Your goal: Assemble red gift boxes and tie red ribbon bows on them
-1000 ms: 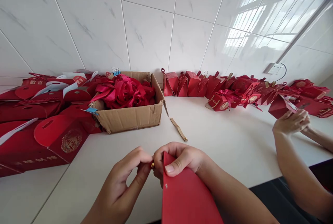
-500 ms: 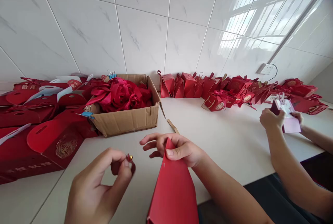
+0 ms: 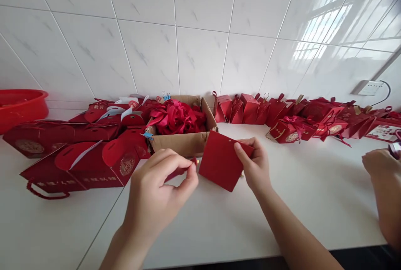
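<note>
My left hand (image 3: 159, 192) pinches a short dark red ribbon (image 3: 179, 173) between thumb and fingertips. A small gold bead or tip (image 3: 197, 161) shows at its end. Just to the right, my right hand (image 3: 255, 163) grips a red cardboard gift box (image 3: 222, 161) by its upper right corner, thumb on the near face. That face is square, with a small hole near its top edge. The box's other sides are hidden. Ribbon and box are close together but apart. A gold speck (image 3: 242, 175) peeks out below the right hand.
Behind my hands stands a brown carton (image 3: 178, 143) heaped with red ribbons (image 3: 180, 117). Red gift boxes (image 3: 94, 163) crowd the left, near a red basin (image 3: 21, 107). More small red boxes (image 3: 250, 109) line the tiled wall. Another person's hand (image 3: 380, 163) is at the right edge.
The view has swung left. My right hand has raised and turned the red gift box so its square face shows. My left hand, still pinching the ribbon, has come nearer to it.
</note>
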`<state>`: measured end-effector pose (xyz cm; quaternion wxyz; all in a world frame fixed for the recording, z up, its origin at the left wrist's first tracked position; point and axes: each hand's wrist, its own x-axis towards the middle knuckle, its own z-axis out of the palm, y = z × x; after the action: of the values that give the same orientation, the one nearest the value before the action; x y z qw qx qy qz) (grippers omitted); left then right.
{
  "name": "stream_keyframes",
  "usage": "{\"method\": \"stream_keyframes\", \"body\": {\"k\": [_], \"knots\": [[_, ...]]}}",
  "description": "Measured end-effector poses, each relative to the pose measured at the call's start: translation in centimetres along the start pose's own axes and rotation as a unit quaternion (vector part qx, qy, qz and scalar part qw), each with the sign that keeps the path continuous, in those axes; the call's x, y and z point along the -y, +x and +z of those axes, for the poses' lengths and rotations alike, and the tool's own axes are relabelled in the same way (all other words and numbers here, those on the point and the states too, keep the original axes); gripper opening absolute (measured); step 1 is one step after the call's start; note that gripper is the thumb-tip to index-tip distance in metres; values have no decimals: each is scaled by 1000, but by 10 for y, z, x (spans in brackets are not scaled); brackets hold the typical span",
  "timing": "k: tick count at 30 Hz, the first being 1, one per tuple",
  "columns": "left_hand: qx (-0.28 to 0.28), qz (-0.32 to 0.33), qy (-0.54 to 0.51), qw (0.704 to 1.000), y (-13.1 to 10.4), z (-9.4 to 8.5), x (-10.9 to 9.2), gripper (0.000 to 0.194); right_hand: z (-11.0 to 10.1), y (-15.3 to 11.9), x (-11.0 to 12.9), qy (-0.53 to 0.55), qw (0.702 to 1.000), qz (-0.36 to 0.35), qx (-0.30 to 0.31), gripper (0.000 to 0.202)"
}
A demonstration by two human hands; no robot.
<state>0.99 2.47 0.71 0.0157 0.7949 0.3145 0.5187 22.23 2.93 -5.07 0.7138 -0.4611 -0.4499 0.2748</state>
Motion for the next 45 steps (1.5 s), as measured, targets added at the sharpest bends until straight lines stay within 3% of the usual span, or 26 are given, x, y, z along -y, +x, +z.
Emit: {"method": "stream_keyframes", "body": {"k": [2, 4, 6, 9, 11, 13, 15, 17, 21, 27, 32, 45], "knots": [[24, -13, 0, 1000, -3, 6, 1, 17, 7, 0, -8, -51, 999, 14, 9, 28], [24, -17, 15, 999, -9, 14, 3, 17, 10, 0, -11, -112, 994, -16, -13, 29], [13, -13, 34, 999, -16, 21, 7, 18, 9, -3, -10, -195, 974, -96, -62, 37], [-7, 4, 54, 998, -24, 29, 11, 18, 7, -12, 0, -286, 904, -286, -135, 45], [-16, 20, 58, 998, -27, 32, 11, 17, 7, -22, 8, -275, 865, -404, -114, 37], [-18, 33, 56, 998, -27, 34, 9, 18, 10, -32, 15, -238, 859, -452, -24, 32], [-18, 43, 51, 998, -27, 36, 6, 17, 15, -39, 19, -207, 882, -419, 60, 33], [-23, 55, 47, 997, -26, 38, 2, 16, 19, -41, 19, -183, 912, -354, 100, 31], [-35, 72, 51, 996, -26, 44, -1, 17, 20, -37, 16, -136, 951, -254, 111, 16], [-22, 62, 60, 996, -25, 52, -1, 14, 19, -33, 13, -83, 968, -200, 127, 17], [-18, 74, 85, 993, -22, 55, -1, 12, 22, -32, 11, -61, 984, -108, 124, 11], [-1, 82, 105, 991, -23, 57, 5, 11, 23, -29, 2, -118, 973, -168, 109, 14]]}}
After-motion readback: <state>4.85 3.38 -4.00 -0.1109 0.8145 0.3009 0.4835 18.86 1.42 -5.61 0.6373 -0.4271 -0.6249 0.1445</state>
